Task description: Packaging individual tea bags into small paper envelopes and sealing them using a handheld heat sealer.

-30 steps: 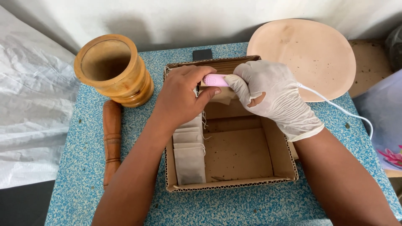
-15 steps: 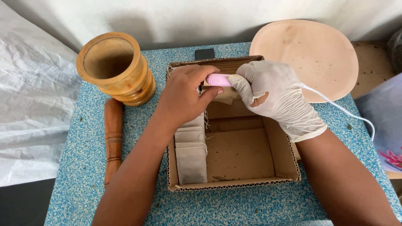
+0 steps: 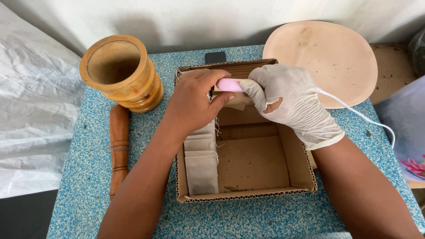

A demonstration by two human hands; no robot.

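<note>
Leftmost, crumpled white plastic sheeting (image 3: pixel 31 102) lies off the left edge of the blue speckled table (image 3: pixel 146 57). Near the table's far left corner stands a wooden mortar (image 3: pixel 120 73), upright, its mouth open to the camera. Just in front of it a wooden pestle (image 3: pixel 118 148) lies flat, running along the left edge. A shallow cardboard box (image 3: pixel 248 194) takes up the middle of the table, and a row of brown paper sachets (image 3: pixel 201 166) lies overlapping along its left wall; the rest of the box floor shows only a few dark crumbs. The bare left hand (image 3: pixel 192 104) hovers over the box's far left corner, thumb and fingers pinched on a folded paper sachet (image 3: pixel 239 99) and touching the tip of a small pink handheld device (image 3: pixel 229 84). The gloved right hand (image 3: pixel 290 99), its white glove torn at the thumb base, is wrapped closed around that device over the far wall of the box. A white cable (image 3: pixel 358 114) runs from this hand toward the table's right edge. Behind the box a small black object (image 3: pixel 215 57) rests at the far edge. A pale round plate (image 3: pixel 323 59) overhangs the far right corner
</note>
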